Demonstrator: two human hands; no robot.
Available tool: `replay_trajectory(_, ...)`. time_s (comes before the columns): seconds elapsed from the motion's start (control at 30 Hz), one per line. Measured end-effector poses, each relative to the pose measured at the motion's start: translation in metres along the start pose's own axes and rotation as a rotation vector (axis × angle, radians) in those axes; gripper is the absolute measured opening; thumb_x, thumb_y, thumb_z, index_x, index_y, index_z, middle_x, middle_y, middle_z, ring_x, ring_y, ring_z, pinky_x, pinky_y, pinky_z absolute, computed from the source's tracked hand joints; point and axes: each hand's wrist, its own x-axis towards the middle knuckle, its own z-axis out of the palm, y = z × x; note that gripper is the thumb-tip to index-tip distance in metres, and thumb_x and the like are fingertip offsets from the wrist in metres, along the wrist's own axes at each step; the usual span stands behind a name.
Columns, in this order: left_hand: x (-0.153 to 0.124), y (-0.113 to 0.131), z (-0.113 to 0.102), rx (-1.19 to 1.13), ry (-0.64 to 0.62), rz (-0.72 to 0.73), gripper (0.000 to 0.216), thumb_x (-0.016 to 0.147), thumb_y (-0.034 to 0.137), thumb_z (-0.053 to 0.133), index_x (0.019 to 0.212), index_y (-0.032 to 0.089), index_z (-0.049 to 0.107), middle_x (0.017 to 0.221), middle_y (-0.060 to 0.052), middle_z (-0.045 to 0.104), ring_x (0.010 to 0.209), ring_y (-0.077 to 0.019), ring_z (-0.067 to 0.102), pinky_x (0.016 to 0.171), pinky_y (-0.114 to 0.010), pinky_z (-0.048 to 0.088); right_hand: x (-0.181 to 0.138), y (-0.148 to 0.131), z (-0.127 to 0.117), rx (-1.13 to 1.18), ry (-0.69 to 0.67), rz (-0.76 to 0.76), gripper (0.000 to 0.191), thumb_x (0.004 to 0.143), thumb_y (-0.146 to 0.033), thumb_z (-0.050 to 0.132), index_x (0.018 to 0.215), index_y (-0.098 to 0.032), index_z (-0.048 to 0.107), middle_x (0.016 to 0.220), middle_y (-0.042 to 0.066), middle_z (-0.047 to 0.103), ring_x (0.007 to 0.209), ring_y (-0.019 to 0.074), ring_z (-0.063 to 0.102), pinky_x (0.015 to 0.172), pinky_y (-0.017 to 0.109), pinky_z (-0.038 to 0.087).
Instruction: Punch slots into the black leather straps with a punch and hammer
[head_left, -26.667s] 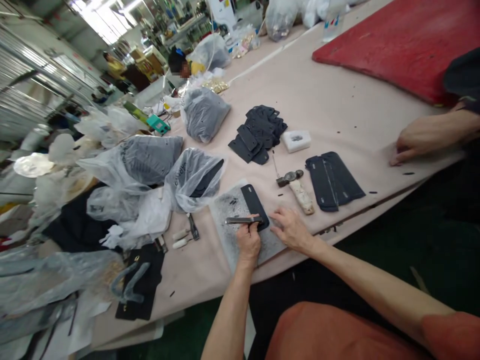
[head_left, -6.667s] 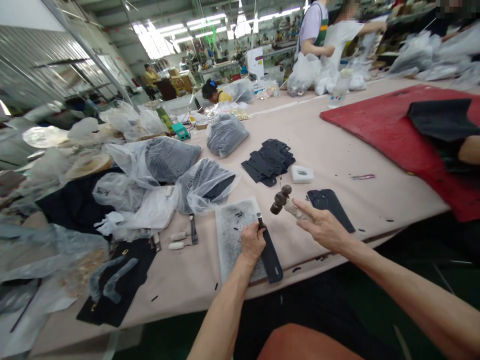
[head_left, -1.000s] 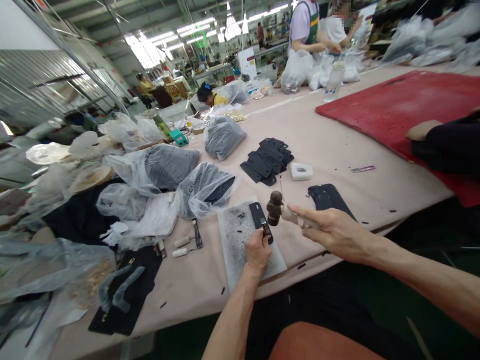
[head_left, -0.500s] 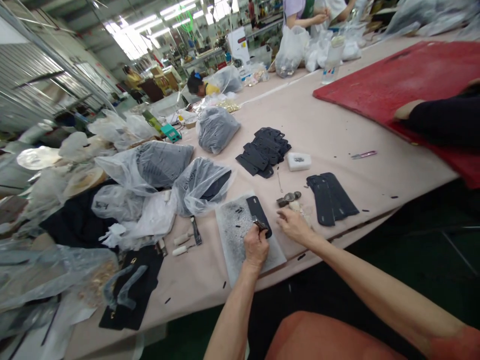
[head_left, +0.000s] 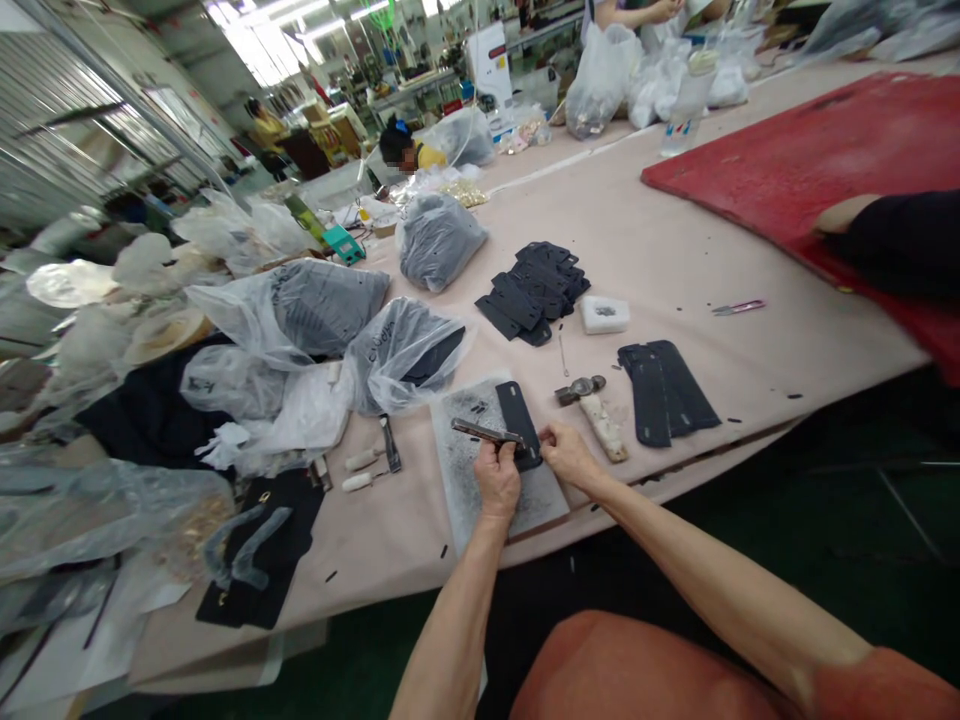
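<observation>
My left hand (head_left: pixel 496 482) is closed around a metal hole punch (head_left: pixel 480 430), tilted nearly flat with its far end pointing left. Under it lies a black flat piece (head_left: pixel 515 403) with a small slot near its top, on a pale cutting board (head_left: pixel 459 500) full of marks. My right hand (head_left: pixel 570 455) pinches the right edge of that black piece near its lower end; the fingertips are partly hidden. Just beyond my right hand, a hammer (head_left: pixel 602 425) with a worn pale handle rests on the table.
Stacked black pieces (head_left: pixel 664 395) lie to the right, and a larger pile (head_left: pixel 532 290) farther back. Near it sit a white block (head_left: pixel 604 315) and thread snips (head_left: pixel 739 308). Handled tools (head_left: pixel 390 445) and plastic bags (head_left: pixel 405 350) occupy the left. Another person's arm (head_left: pixel 900 235) rests on a red board (head_left: pixel 780 150).
The hole punch has tipped from upright to nearly flat in my left hand. My right hand has moved left from beside the hammer to the black piece's edge.
</observation>
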Motion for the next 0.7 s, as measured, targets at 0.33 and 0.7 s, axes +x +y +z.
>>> replay_trajectory(0.33,-0.008,0.002,-0.003,-0.057,0.033,-0.042,0.014,0.086,0.027,0.054,0.085,0.019,0.066,0.078,-0.005,0.072,0.072,-0.0202,0.066,0.066,-0.03,0.049,-0.008,0.0,0.001,0.166,-0.003,0.084,0.022,0.058,-0.01,0.058,0.078,-0.016,0.063,0.066,-0.001,0.06,0.067,0.0137,0.053,0.06,0.023,0.037)
replay_trajectory(0.7,-0.017,-0.003,-0.004,-0.208,0.036,-0.07,0.019,0.085,0.032,0.056,0.087,0.018,0.07,0.083,-0.007,0.074,0.077,-0.022,0.067,0.072,-0.033,0.051,-0.021,0.008,-0.018,0.571,-0.213,0.253,0.016,0.057,-0.025,0.064,0.068,-0.018,0.055,0.047,-0.005,0.049,0.042,0.0084,0.042,0.042,0.021,0.026)
